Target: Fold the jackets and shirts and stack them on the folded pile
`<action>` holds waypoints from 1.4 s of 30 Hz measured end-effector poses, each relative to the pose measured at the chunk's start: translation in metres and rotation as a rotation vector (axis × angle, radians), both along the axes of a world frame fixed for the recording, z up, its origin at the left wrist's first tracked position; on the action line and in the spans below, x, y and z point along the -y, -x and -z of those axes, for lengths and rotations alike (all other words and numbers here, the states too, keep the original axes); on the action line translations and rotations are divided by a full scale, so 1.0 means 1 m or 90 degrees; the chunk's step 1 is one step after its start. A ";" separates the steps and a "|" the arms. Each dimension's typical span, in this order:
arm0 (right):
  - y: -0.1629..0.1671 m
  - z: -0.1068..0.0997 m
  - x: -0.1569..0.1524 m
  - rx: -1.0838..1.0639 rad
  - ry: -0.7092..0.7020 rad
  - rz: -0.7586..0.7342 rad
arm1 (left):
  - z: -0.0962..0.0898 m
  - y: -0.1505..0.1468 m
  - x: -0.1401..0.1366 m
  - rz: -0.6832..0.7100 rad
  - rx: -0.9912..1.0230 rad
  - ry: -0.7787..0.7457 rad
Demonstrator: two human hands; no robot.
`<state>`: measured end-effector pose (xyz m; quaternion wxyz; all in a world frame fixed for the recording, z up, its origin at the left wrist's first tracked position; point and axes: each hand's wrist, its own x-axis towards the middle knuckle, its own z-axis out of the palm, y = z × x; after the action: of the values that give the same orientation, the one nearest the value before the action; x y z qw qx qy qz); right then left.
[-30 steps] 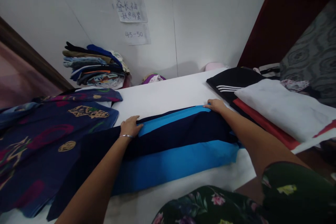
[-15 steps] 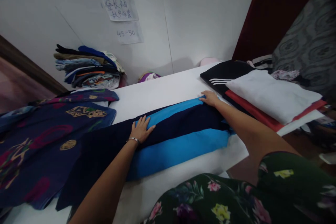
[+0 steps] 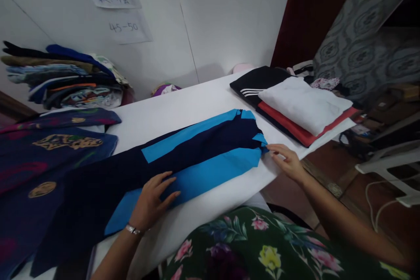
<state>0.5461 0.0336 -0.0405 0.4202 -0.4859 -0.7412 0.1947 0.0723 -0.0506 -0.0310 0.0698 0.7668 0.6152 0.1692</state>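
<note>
A long-sleeved jacket (image 3: 197,146), navy with bright-blue sleeves, lies stretched out on the white table (image 3: 157,116). One blue sleeve (image 3: 193,131) runs along its far side, the other (image 3: 213,170) along the near side. My left hand (image 3: 154,199) rests over the near sleeve with its fingers spread. At the jacket's right end, my right hand (image 3: 287,162) has its fingertips closed on a blue corner near the collar. Part of the near sleeve is hidden under my left hand and wrist.
Folded clothes (image 3: 65,78) are piled at the back left. A patterned dark-blue garment (image 3: 65,153) covers the table's left side. Folded black, red and white clothes (image 3: 305,103) are stacked on the right. A white plastic stool (image 3: 390,162) stands beyond the table's right edge.
My right hand has moved from the far sleeve towards me, to the near corner of the jacket's right end. My left hand has shifted from the far sleeve to the near one. The view has turned right.
</note>
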 end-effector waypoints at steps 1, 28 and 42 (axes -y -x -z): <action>0.003 0.003 0.003 0.014 -0.027 -0.024 | 0.005 0.000 0.005 -0.023 -0.002 -0.007; 0.047 -0.003 -0.041 0.045 -0.043 -0.046 | -0.044 -0.027 -0.012 -0.307 0.039 0.179; 0.084 0.023 -0.006 0.420 -0.228 -0.024 | -0.047 -0.025 -0.023 -0.370 0.064 0.138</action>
<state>0.4620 0.0401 -0.0636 0.2338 -0.4276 -0.8677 -0.0974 0.0975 -0.0278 0.0157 0.1300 0.5380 0.8187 0.1532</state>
